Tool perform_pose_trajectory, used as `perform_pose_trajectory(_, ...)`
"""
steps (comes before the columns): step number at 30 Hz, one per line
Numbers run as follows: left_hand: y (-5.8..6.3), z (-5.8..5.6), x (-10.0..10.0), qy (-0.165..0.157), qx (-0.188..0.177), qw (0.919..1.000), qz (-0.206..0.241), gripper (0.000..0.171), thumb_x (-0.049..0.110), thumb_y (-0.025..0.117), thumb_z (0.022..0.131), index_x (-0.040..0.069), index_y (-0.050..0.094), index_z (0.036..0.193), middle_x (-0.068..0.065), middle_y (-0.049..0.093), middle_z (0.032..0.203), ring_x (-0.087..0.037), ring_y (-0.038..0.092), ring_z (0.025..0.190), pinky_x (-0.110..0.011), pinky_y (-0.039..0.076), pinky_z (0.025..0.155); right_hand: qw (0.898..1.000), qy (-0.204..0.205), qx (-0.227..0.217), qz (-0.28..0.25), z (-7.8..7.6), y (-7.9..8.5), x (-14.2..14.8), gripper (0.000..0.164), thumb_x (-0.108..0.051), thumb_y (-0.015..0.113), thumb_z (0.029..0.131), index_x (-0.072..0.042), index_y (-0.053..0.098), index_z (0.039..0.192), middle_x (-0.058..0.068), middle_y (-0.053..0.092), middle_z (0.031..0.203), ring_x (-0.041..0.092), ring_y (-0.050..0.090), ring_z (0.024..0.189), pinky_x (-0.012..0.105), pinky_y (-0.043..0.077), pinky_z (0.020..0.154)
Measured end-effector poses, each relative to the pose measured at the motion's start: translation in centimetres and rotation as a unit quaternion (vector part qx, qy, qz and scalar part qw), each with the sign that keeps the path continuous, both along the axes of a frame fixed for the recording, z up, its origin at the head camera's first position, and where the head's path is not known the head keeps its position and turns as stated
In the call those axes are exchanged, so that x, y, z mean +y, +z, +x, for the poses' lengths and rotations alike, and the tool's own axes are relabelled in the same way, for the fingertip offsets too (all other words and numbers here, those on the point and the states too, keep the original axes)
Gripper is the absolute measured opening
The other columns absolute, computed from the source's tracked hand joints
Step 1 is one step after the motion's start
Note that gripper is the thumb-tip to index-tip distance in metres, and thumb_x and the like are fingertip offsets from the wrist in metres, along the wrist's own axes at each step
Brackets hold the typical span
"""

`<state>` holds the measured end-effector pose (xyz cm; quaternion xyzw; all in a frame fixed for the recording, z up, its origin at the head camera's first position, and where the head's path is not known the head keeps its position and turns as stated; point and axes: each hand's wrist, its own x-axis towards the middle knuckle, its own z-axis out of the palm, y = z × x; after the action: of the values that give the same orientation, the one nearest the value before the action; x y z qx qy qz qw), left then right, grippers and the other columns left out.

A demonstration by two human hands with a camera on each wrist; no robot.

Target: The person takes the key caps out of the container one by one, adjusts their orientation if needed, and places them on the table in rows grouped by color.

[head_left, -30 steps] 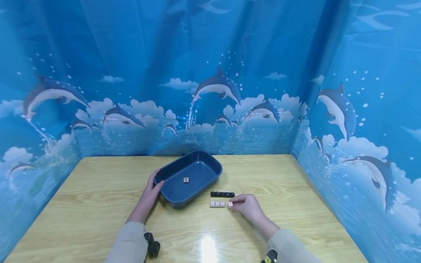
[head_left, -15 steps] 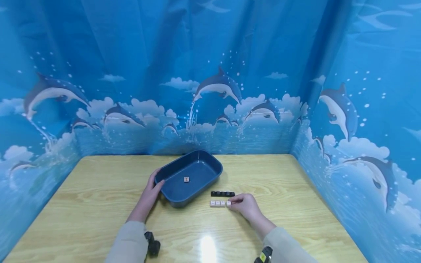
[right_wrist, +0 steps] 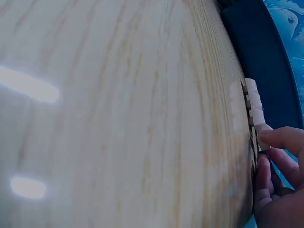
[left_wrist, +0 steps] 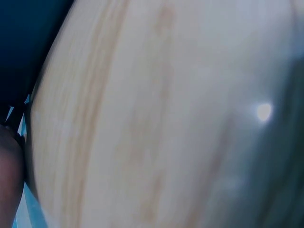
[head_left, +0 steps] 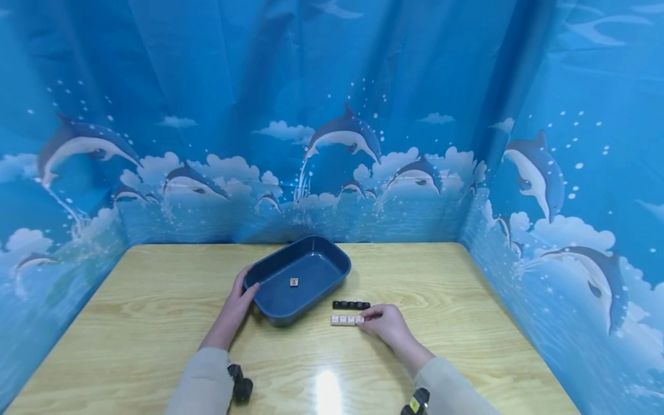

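Note:
In the head view, a dark blue basin (head_left: 321,271) stands slantwise on the table with a small pale keycap (head_left: 294,282) inside. My left hand (head_left: 240,294) holds its left end, thumb over the rim. My right hand (head_left: 388,324) pinches a white keycap (head_left: 360,320) at the right end of a row of white keycaps (head_left: 343,320). From the right wrist, thumb and finger show around that keycap (right_wrist: 263,142), which appears to meet its neighbour. Just beyond lies a row of black keycaps (head_left: 351,305). The left wrist view catches only the basin's dark side (left_wrist: 28,42) and part of the hand.
The wood-grain table (head_left: 155,300) has a bright reflection near its front. Blue dolphin-print curtains (head_left: 233,144) enclose the back and sides. A dark device sits on each wrist.
My right hand has moved slightly left with the white keycap, closing the gap to the rest of the white row. The left hand and basin have stayed put.

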<state>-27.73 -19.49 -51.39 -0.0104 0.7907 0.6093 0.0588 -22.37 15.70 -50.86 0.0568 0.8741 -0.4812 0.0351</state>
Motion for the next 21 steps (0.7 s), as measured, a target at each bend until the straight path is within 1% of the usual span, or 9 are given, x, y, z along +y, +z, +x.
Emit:
perform_pose_trajectory(4,0.08,-0.01,0.01,-0.002,0.004,1.0,-0.002,0.061,0.037,0.042,0.104,0.025,0.013,0.157,-0.01,0.008,0.163,-0.036,0.006,0.146,-0.06,0.008,0.114,1.0,-0.002,0.003,0.006,-0.1,0.06,0.21,0.022,-0.001,0.082,0.069,-0.003,0.073,0.089,0.004,0.068,0.086,0.017,0.061,0.078,0.032,0.055,0.071)
perform_pose_trajectory(10,0.24,0.09,0.02,-0.005,-0.004,1.0,0.006,0.062,0.037,0.042,0.104,0.025,0.012,0.157,-0.01,0.005,0.163,-0.036,0.003,0.147,-0.059,0.005,0.114,0.999,0.028,0.025,0.014,-0.28,0.07,0.17,0.019,0.002,0.08,0.07,-0.001,0.073,0.086,0.002,0.066,0.077,0.014,0.061,0.071,0.029,0.054,0.067)
perform_pose_trajectory(21,0.12,-0.07,0.07,0.001,-0.005,1.0,0.003,0.062,0.038,0.043,0.104,0.027,0.013,0.157,-0.01,0.007,0.163,-0.036,0.006,0.147,-0.059,0.007,0.114,0.998,0.036,0.016,0.039,-0.45,0.49,-0.07,0.017,-0.004,0.081,0.072,-0.005,0.074,0.087,0.0,0.064,0.078,0.015,0.058,0.073,0.031,0.051,0.07)
